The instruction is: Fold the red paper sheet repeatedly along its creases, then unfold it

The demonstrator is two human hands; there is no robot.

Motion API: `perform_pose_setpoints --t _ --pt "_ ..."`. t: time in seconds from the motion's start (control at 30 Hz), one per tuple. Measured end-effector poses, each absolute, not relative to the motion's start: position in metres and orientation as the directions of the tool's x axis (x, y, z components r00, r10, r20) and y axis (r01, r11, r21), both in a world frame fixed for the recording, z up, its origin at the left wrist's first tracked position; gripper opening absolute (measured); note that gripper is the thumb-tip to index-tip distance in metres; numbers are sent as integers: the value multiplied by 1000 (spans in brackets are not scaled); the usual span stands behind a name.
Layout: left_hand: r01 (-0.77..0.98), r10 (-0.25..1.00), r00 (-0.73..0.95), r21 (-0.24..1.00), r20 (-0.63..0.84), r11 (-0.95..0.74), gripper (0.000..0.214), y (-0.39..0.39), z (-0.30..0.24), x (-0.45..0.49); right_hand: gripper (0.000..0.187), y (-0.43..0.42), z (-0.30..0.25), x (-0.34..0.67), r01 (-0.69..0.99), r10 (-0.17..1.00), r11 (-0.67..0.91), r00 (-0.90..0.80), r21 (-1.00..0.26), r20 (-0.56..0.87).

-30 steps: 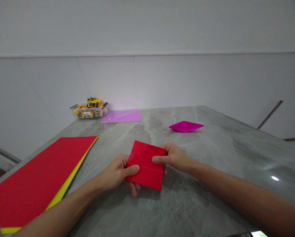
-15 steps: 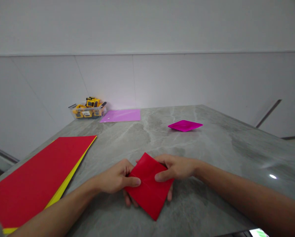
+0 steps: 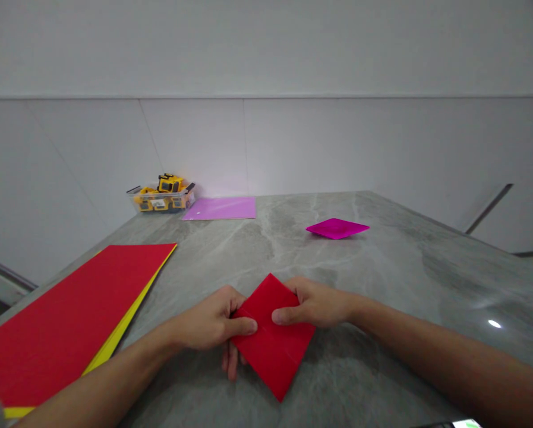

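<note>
A folded red paper square [image 3: 275, 353] is held up near the front of the table, one corner pointing away and one toward me. My left hand [image 3: 221, 321] grips its left corner, thumb on top and fingers underneath, some of them showing below the edge. On the right side my right hand [image 3: 308, 306] pinches it, the thumb lying flat on the upper face and the fingers hidden behind. Faint creases cross the red surface. Farther back to the right lies a magenta folded paper diamond [image 3: 337, 228], touched by neither hand.
Large red sheets [image 3: 79, 309] with yellow sheets [image 3: 119, 327] under them lie at the left. At the back left stand a clear plastic box [image 3: 158, 204] of yellow toy vehicles and a flat lilac sheet [image 3: 221, 208]. A device with a lit screen [image 3: 466, 423] shows at the bottom edge.
The red paper has turned slightly, its far corner shifting right. My right thumb has slid a little left across it, and my right fingers below the paper are now out of sight.
</note>
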State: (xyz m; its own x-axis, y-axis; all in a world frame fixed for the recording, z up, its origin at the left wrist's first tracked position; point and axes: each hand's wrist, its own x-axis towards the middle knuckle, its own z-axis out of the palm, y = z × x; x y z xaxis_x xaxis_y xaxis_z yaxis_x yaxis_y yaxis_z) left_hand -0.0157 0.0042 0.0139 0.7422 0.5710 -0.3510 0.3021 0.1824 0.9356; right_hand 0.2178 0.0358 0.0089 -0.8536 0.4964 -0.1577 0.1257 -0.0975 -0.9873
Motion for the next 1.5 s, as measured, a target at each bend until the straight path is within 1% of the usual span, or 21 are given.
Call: perform_pose_setpoints --t 0.1,0.17,0.2,0.33,0.37,0.43,0.53,0.6,0.7,0.77,0.8,0.9,0.93,0.97,1.0,1.1,1.17,1.27,1.37,1.43,1.5 --pt "364 548 737 916 -395 171 40 2 16 -14 39 31 11 215 199 582 104 -807 -975 -103" --pt "390 559 718 905 -414 169 40 -1 18 -13 41 28 11 214 204 623 173 -781 -963 -54" --pt "397 569 707 901 -420 172 41 -2 19 -12 43 27 11 214 190 625 163 -779 -968 -48" --pt "404 597 680 897 -426 180 41 -5 23 -11 52 30 11 214 129 574 -35 -809 -991 -125" --pt "409 603 674 895 -428 179 41 -5 24 -10 52 31 12 214 128 571 -47 -810 -991 -132" --pt "429 625 655 890 -425 154 44 -5 26 -10 52 33 14 212 131 619 15 -780 -991 -94" --pt "450 665 637 888 -390 90 46 -6 26 -8 51 32 15 208 132 714 144 -700 -981 11" --pt "430 657 655 899 -373 82 47 -5 23 -7 56 31 15 204 135 741 157 -671 -978 26" --pt "384 640 670 913 -377 136 49 -4 16 -5 61 33 14 202 173 762 125 -647 -977 -17" --pt "334 689 633 927 -353 169 50 -2 10 -4 60 38 14 204 164 774 71 -631 -984 -50" --pt "294 737 594 939 -324 177 50 -1 8 -4 58 41 15 206 127 792 34 -608 -991 -51" --pt "122 904 392 984 -170 132 51 3 5 -3 54 50 14 214 -75 845 -111 -532 -991 -55" --pt "68 939 325 993 -115 98 51 4 5 -2 55 52 13 216 -124 839 -154 -540 -980 -64" --pt "28 959 274 997 -70 65 51 5 5 -1 56 53 10 217 -141 808 -194 -585 -971 -77" --pt "-1 969 244 999 -37 39 50 5 5 1 56 52 8 216 -125 750 -224 -656 -966 -89" --pt "-43 971 239 999 -4 14 48 2 6 6 55 47 0 211 -29 538 -251 -835 -967 -115" --pt "-57 966 258 998 -1 16 48 0 6 8 51 44 -2 208 -13 463 -264 -879 -965 -115" --pt "-74 958 286 997 -12 35 47 -1 7 5 46 44 0 209 -27 409 -274 -908 -961 -91" --pt "-44 957 288 998 -23 37 47 -2 11 2 45 46 5 214 -22 362 -291 -928 -956 -89" --pt "1 960 278 1000 -9 9 47 -3 13 2 45 47 7 217 6 356 -286 -928 -958 -112" --pt "56 964 265 998 10 -26 46 -4 15 2 48 47 8 218 46 381 -252 -914 -967 -143"
